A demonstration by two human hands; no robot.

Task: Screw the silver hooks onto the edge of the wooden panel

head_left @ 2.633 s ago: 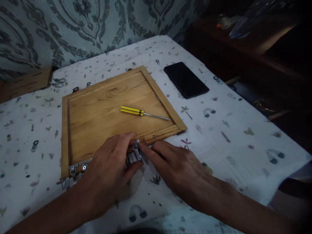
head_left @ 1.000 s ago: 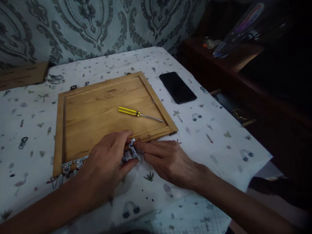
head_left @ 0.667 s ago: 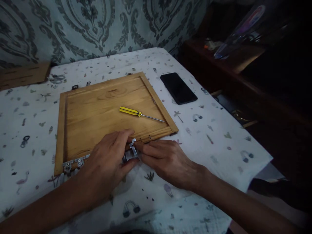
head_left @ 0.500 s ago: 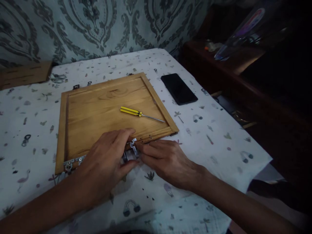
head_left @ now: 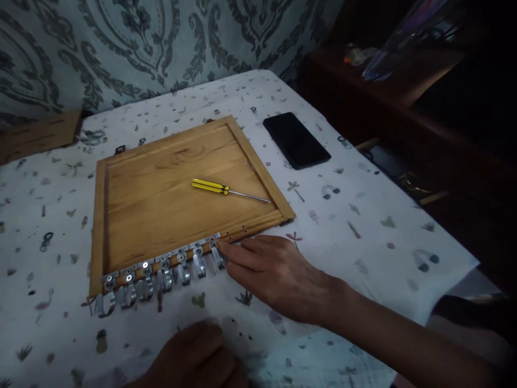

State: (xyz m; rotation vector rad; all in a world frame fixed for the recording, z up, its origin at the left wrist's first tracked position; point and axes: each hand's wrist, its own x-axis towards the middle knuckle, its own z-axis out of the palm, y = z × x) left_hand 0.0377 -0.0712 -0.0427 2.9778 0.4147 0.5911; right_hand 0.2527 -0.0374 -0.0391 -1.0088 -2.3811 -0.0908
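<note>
A wooden framed panel [head_left: 169,188] lies on the patterned cloth. Along its near edge runs a row of several metal hooks [head_left: 165,274]. My right hand [head_left: 274,275] has its fingertips closed on the rightmost metal hook [head_left: 217,254], at the panel's edge. Nearer to me, below the hooks, my left hand [head_left: 197,353] is curled and dim at the bottom of the view; whether it holds anything is hidden. A yellow screwdriver [head_left: 210,186] rests on the panel, its tip pointing right.
Behind and to the right of the panel lies a black phone [head_left: 297,140]. Brown cardboard [head_left: 40,134] is at the back left, beside a clear crumpled item [head_left: 92,137]. The cloth-covered table [head_left: 347,258] ends on the right near dark furniture [head_left: 388,124].
My left hand has pulled back from the hooks toward me, uncovering the row. The rightmost hook, upright before, now lies against the panel's edge. My right hand has stayed beside it.
</note>
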